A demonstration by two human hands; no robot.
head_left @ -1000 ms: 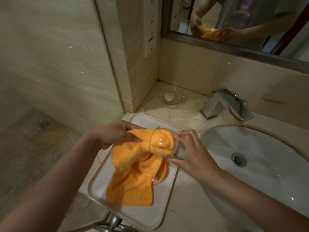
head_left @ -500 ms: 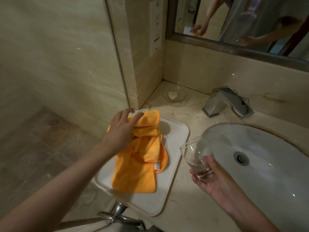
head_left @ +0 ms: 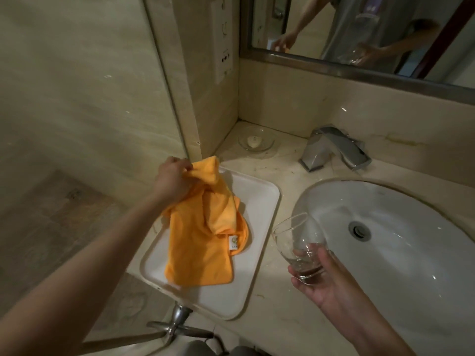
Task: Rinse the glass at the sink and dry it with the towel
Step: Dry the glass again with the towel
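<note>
A clear drinking glass (head_left: 298, 240) is tilted with its mouth toward the upper left, above the counter between the tray and the basin. My right hand (head_left: 323, 283) grips it by the base from below. An orange towel (head_left: 205, 232) lies crumpled on a white tray (head_left: 259, 201). My left hand (head_left: 172, 181) pinches the towel's far top corner at the tray's back left edge. The white oval sink (head_left: 401, 242) with its drain (head_left: 359, 230) is to the right of the glass.
A chrome faucet (head_left: 334, 152) stands behind the sink. A small glass dish (head_left: 255, 142) sits in the back corner of the marble counter. A mirror (head_left: 359, 29) hangs above. A metal bar fitting (head_left: 177, 322) juts below the tray, which overhangs the counter's left edge.
The glass came out of the towel and my right hand carried it right, toward the sink. My left hand laid the towel on the tray and now pinches its far corner.
</note>
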